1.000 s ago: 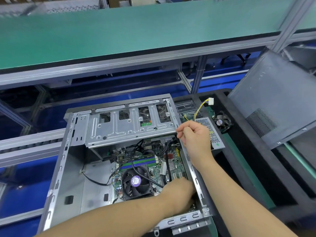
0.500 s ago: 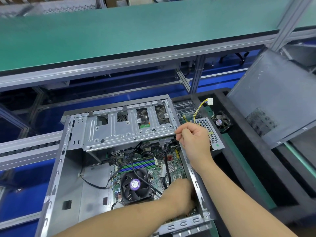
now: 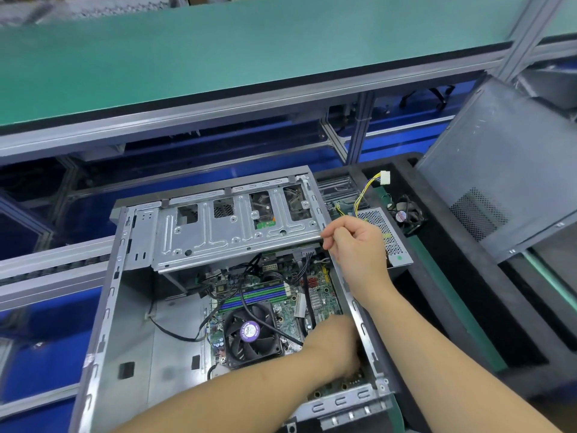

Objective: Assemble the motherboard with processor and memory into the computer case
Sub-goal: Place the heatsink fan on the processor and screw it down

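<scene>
The grey computer case (image 3: 103,310) lies open on its side. Inside it sits the green motherboard (image 3: 324,295), with a black cooler fan (image 3: 249,334) over the processor and green and blue memory slots (image 3: 256,296) behind it. A hinged metal drive cage (image 3: 231,232) is raised over the board's far end. My right hand (image 3: 356,245) pinches the cage's near right corner. My left hand (image 3: 335,345) reaches down onto the board's right side by the case wall; its fingers are hidden.
A perforated power supply (image 3: 387,235) with yellow-black cables and a white plug (image 3: 385,177) lies right of the case. Beside it sits a small loose fan (image 3: 406,214). The grey side panel (image 3: 505,170) leans at the right. A green bench shelf (image 3: 218,51) spans the back.
The view shifted slightly. My right hand stays at the cage corner, and my left hand stays low on the board's right side with little movement.
</scene>
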Motion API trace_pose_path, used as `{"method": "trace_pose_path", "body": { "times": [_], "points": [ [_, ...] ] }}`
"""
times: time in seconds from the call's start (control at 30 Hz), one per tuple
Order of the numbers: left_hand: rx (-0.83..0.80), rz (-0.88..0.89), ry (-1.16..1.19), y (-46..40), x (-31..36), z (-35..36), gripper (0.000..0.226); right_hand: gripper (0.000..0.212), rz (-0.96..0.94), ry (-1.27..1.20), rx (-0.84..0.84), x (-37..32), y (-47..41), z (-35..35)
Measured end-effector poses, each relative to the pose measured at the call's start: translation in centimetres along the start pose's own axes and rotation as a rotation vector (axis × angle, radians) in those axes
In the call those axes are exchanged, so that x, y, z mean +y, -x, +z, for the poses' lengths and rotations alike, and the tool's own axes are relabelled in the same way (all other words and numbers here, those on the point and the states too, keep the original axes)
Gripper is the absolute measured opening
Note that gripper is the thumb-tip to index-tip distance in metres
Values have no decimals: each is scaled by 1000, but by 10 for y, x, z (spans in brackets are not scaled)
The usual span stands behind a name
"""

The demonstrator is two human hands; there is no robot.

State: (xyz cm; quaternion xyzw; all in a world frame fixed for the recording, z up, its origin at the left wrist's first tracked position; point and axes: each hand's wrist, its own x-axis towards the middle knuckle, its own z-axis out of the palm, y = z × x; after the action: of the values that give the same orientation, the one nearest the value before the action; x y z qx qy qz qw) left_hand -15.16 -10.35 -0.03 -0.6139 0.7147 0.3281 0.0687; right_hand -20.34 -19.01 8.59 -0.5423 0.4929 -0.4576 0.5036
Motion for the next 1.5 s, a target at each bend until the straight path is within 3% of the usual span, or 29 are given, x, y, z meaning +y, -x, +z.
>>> {"method": "trace_pose_path", "body": {
  "times": [0.23, 0.47, 0.57, 0.73, 0.83, 0.97, 1.03, 1.13, 1.23, 1.37, 1.5],
  "points": [
    [-97, 146, -190, 29, -5, -38, 12, 41, -4, 4, 9, -1, 1, 1],
    [-12, 340, -284, 48, -39, -82, 31, 47, -19, 17, 0, -1, 1, 1],
    [0, 357, -357, 50, -49, -81, 28, 48, -18, 21, 0, 0, 0, 1],
    [-64, 333, -211, 49, -54, -63, 28, 46, -31, 30, -1, 0, 0, 2],
    [-58, 366, -247, 50, -54, -56, 27, 45, -44, 60, -2, 2, 0, 3],
    [203, 437, -274, 59, -66, -72, 39, 39, -90, 202, -27, 3, 1, 5],
    [365, 370, -186, 71, -86, -83, 40, 40, -124, 328, -42, 3, 2, 7],
    [423, 231, -129, 91, -115, -91, 34, 38, -171, 519, -68, 0, 4, 11],
    [372, 270, -95, 94, -102, -89, 30, 37, -209, 643, -83, -2, 6, 14],
    [118, 402, -64, 69, -36, -74, 26, 36, -228, 716, -71, -4, 7, 17],
    [-73, 321, -174, 38, 2, -52, 21, 30, -255, 801, -78, -2, 10, 22]
  ]
}}
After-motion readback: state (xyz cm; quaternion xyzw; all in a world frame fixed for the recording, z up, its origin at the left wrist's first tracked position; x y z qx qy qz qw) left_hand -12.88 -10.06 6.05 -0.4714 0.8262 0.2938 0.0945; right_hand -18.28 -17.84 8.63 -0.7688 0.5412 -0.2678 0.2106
